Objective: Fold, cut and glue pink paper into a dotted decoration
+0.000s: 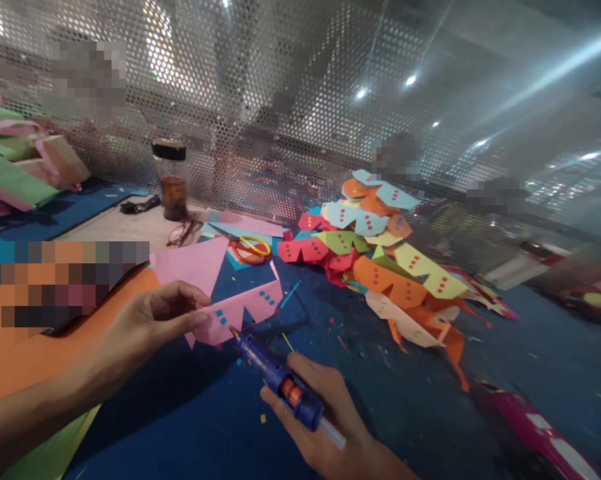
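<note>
Between the thumb and fingers of my left hand [173, 313] is the left end of a folded pink paper cutout [255, 307]. Small blue squares sit on the cutout, and a notch is cut in its lower edge. My right hand [325, 413] is wrapped round a blue glue gun [268, 367] with a clear glue stick poking out of its back. The gun's tip is at the cutout's lower edge, close to the blue squares on the left; whether it touches I cannot tell. A larger pink sheet [193, 260] lies behind my left hand.
A pile of colourful folded paper cutouts [390, 280] stands right of centre. Scissors [253, 248], glasses [180, 230] and a lidded jar [173, 180] are behind my hands. A magenta object [540, 427] lies lower right. A perforated metal screen [205, 87] runs along the back.
</note>
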Demonstrator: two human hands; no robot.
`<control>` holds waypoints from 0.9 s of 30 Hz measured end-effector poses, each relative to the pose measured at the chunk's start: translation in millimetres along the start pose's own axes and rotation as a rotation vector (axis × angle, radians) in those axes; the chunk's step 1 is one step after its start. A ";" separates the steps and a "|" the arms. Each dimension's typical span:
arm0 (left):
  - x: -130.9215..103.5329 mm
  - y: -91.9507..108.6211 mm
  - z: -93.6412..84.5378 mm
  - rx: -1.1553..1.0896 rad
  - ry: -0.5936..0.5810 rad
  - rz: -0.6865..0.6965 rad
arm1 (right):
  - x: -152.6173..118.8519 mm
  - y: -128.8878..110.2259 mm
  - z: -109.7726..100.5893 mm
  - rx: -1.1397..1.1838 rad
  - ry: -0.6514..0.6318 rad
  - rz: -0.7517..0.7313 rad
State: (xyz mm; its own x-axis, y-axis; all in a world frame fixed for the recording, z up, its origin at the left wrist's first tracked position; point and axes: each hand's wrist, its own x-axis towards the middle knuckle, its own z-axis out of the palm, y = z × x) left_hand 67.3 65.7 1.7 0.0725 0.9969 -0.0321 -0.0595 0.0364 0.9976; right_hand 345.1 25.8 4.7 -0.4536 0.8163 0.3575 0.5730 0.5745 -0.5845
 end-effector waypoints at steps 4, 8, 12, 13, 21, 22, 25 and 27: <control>0.2 0.4 0.5 -0.010 -0.001 -0.013 | 1.9 -2.8 -2.9 0.046 0.020 -0.012; 0.3 0.2 0.5 0.007 -0.008 0.005 | 3.9 -5.9 -3.9 0.028 0.037 0.014; 0.5 0.8 1.1 0.008 -0.010 0.005 | 4.7 -4.2 -2.8 -0.001 0.029 0.031; 0.6 0.9 1.2 0.008 -0.011 -0.002 | 4.4 -3.6 -2.5 -0.006 0.026 0.023; 0.3 3.1 1.9 0.014 -0.020 0.014 | -3.0 -7.0 2.0 -0.061 0.085 0.062; 0.2 3.5 2.3 0.016 -0.023 0.016 | -2.7 -6.0 2.6 -0.062 0.074 0.058; 0.2 4.1 3.2 0.018 -0.022 0.021 | -0.3 -0.9 3.6 -0.043 0.016 0.025; 0.4 4.1 3.5 0.021 -0.016 0.026 | 0.6 1.6 3.7 -0.022 0.009 0.026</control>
State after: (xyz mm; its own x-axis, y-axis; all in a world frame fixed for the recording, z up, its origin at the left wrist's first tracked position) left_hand 70.6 66.0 6.0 0.0869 0.9962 -0.0048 -0.0409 0.0084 0.9991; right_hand 343.1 27.0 1.3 -0.4325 0.8315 0.3487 0.5995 0.5540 -0.5777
